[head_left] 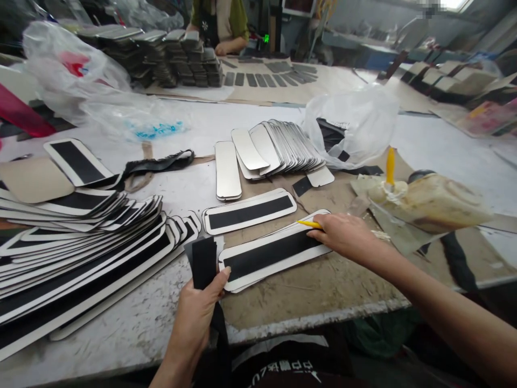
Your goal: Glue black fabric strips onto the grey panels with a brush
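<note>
Panel (274,252) lying on the counter (141,326), you'd best steady its left end with your left hand (197,308), which clasps black strips (204,260), while gently guiding the yellow stick (309,223) pinched in your right hand (348,233).

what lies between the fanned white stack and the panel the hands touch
In the head view: another black-striped panel, plus a black scrap beside the stack.
</note>
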`<action>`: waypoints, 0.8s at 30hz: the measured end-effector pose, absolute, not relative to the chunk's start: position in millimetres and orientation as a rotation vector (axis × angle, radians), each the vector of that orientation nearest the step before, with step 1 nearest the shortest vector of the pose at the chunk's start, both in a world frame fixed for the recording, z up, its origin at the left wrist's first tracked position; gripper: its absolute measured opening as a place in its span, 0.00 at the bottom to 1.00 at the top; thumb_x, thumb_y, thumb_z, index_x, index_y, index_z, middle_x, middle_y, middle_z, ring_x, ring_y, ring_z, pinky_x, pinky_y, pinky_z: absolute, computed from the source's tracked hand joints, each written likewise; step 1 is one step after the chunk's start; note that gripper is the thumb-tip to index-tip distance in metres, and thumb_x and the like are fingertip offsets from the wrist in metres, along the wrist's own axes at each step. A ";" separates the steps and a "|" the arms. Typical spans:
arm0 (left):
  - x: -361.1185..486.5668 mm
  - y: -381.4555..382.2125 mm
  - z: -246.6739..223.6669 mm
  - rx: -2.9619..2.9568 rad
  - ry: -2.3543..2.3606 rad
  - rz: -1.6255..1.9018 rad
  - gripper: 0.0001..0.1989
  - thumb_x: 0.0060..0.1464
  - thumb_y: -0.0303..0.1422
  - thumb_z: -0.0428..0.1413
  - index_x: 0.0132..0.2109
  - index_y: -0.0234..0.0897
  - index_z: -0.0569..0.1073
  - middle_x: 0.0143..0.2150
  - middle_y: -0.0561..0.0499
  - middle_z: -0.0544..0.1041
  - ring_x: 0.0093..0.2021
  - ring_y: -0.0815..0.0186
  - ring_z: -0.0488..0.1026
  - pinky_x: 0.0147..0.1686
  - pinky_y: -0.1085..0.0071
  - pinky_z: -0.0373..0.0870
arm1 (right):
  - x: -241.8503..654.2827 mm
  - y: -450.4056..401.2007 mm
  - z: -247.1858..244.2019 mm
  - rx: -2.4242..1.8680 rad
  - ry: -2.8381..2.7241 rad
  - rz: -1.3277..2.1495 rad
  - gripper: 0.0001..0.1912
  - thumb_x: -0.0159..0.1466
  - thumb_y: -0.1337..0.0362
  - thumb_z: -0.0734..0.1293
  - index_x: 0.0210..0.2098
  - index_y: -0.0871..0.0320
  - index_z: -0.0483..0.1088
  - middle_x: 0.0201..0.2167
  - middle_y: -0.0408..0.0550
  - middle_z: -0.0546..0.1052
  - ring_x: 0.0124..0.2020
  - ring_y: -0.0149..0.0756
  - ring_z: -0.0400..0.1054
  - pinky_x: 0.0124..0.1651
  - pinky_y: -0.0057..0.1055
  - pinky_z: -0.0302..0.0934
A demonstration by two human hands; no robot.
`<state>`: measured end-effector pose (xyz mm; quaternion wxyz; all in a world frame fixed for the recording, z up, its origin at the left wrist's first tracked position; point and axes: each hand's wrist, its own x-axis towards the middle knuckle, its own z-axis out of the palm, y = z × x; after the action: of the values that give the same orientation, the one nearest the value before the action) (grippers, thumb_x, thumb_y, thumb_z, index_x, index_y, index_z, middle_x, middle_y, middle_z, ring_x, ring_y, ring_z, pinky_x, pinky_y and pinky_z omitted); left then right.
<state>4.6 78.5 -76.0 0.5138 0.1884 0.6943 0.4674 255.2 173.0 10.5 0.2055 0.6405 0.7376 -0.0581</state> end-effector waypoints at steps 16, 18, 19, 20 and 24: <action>6.0 82.6 -72.1 0.286 1.744 1.043 0.24 0.23 0.41 0.70 0.29 0.32 0.72 0.18 0.57 0.69 0.19 0.72 0.62 0.19 0.76 0.58 | 261.8 188.1 6.0 1.707 2.085 -0.298 0.12 0.61 0.56 0.64 0.37 0.57 0.72 0.37 0.54 0.78 0.40 0.50 0.72 0.35 0.35 0.61; 5.4 82.6 -72.7 0.303 1.734 1.037 0.24 0.23 0.41 0.70 0.28 0.31 0.72 0.17 0.58 0.68 0.18 0.73 0.62 0.18 0.76 0.56 | 262.6 188.5 3.6 1.707 2.096 -0.297 0.12 0.60 0.55 0.64 0.36 0.57 0.72 0.36 0.54 0.78 0.39 0.49 0.72 0.34 0.34 0.61; 5.0 82.6 -73.1 0.309 1.731 1.037 0.24 0.23 0.41 0.70 0.28 0.31 0.72 0.17 0.58 0.68 0.18 0.73 0.62 0.18 0.76 0.56 | 263.5 187.8 3.0 1.712 2.101 -0.292 0.12 0.60 0.55 0.64 0.36 0.57 0.71 0.35 0.54 0.78 0.39 0.49 0.72 0.34 0.34 0.60; 4.6 82.5 -73.6 0.310 1.729 1.039 0.25 0.23 0.41 0.70 0.28 0.31 0.72 0.17 0.58 0.68 0.19 0.72 0.62 0.18 0.76 0.57 | 264.9 186.4 3.0 1.722 2.104 -0.283 0.12 0.60 0.55 0.65 0.37 0.57 0.71 0.35 0.54 0.78 0.39 0.49 0.72 0.34 0.34 0.60; 3.2 81.6 -76.4 0.282 1.743 1.025 0.26 0.23 0.42 0.70 0.31 0.30 0.73 0.19 0.56 0.71 0.21 0.71 0.64 0.20 0.75 0.59 | 279.3 172.6 6.8 1.837 2.085 -0.216 0.14 0.60 0.56 0.65 0.42 0.58 0.67 0.35 0.54 0.77 0.38 0.49 0.72 0.32 0.32 0.57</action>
<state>3.2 81.6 -76.4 0.5228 0.1178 0.7278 0.4280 279.3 172.6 6.8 0.1763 0.6488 0.7363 -0.0764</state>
